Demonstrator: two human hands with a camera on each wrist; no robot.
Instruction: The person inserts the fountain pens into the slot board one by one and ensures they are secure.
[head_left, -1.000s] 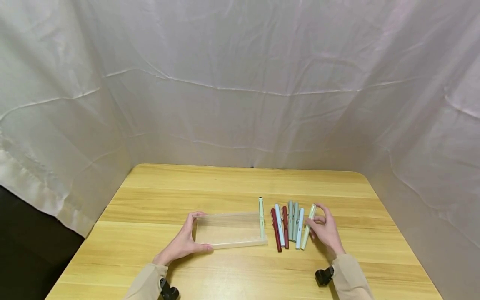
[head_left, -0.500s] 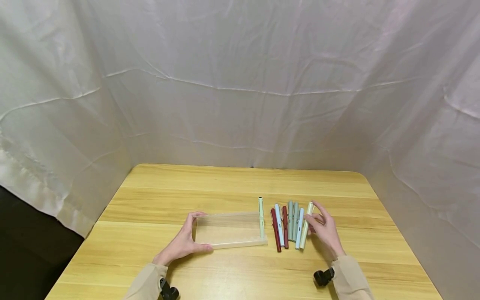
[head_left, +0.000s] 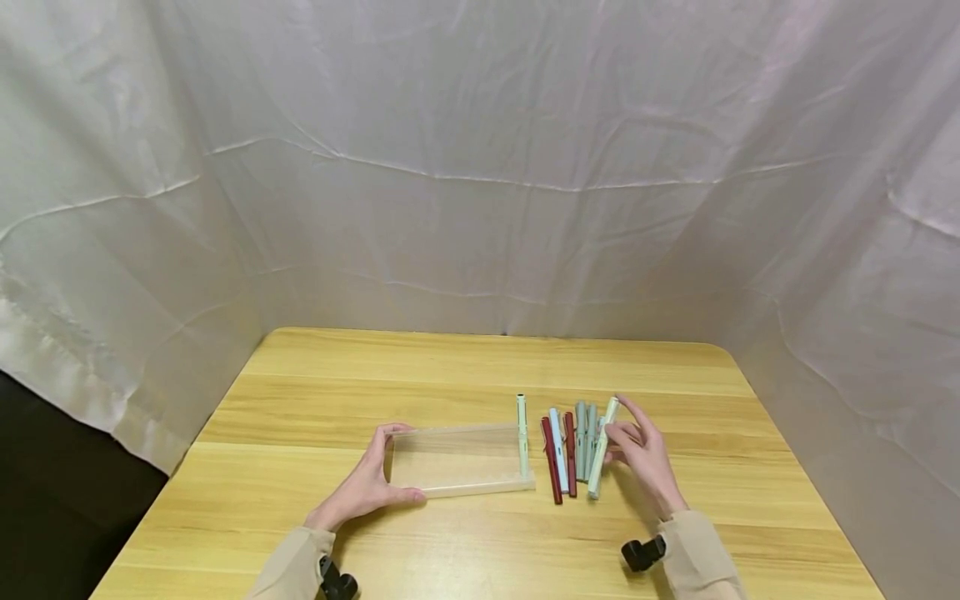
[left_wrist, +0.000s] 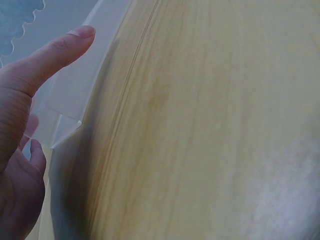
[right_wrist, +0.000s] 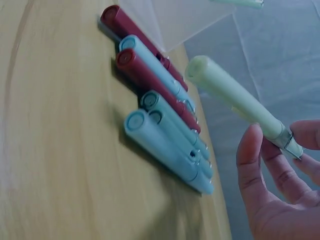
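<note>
My left hand (head_left: 363, 485) grips the left end of a clear plastic pen tray (head_left: 476, 490), thumb along the front wall and fingers at the back corner. In the left wrist view, the tray shows a scalloped edge (left_wrist: 22, 31) beyond the thumb. One light green pen (head_left: 522, 437) lies across the tray's right end. My right hand (head_left: 647, 465) pinches a pale yellow-green pen (right_wrist: 235, 92) between thumb and fingers. This pen is tilted and held above the table, partly covering a light blue pen (right_wrist: 162, 150) in the head view.
Between tray and right hand lie several pens side by side: a dark red pen (head_left: 552, 460), a light blue pen (head_left: 558, 450), another red pen (head_left: 572, 454) and grey-green pens (head_left: 581, 442). The wooden table (head_left: 480, 550) is enclosed by pale curtains (head_left: 480, 250).
My right hand has moved left, carrying the pale yellow-green pen from beside the row to over its right end. My left hand and the tray have stayed put.
</note>
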